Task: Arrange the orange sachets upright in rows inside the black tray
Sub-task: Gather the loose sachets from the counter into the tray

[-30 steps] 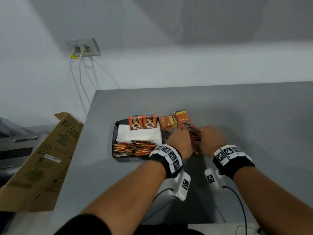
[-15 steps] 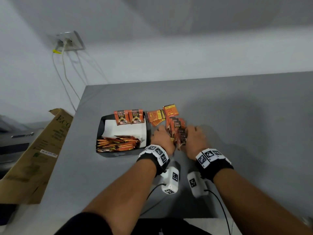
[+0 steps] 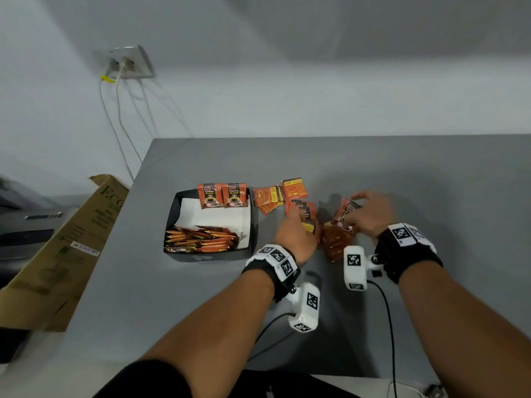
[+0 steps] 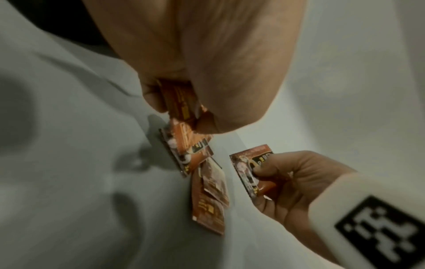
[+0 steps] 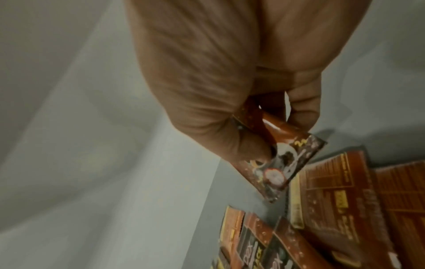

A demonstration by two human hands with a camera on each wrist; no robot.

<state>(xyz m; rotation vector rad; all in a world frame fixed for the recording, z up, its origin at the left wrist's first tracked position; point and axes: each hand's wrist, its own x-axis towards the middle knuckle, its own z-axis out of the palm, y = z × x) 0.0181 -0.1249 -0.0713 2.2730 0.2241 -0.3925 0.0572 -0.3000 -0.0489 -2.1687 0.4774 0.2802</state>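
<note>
Off to the left hand's [image 3: 293,235] left sits the black tray [image 3: 172,214], one packed row at its near wall and two sachets [image 3: 221,195] upright at the far wall. That hand pinches a small stack of sachets [image 4: 181,102]; loose sachets [image 3: 334,242] lie on the bench [image 3: 402,173] between the hands, and the right hand [image 3: 370,215] pinches one sachet [image 5: 282,160]. We're gathering, I'd say; next, square the handful and stand it in the tray's open middle.

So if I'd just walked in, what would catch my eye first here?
Probably the two hands at work over the grey table: the left hand grips a small stack of sachets, and the right hand pinches a single sachet lifted off the loose ones. Next, the black tray to their left, with a packed row of orange sachets at its near end and two more standing against its far wall.
</note>
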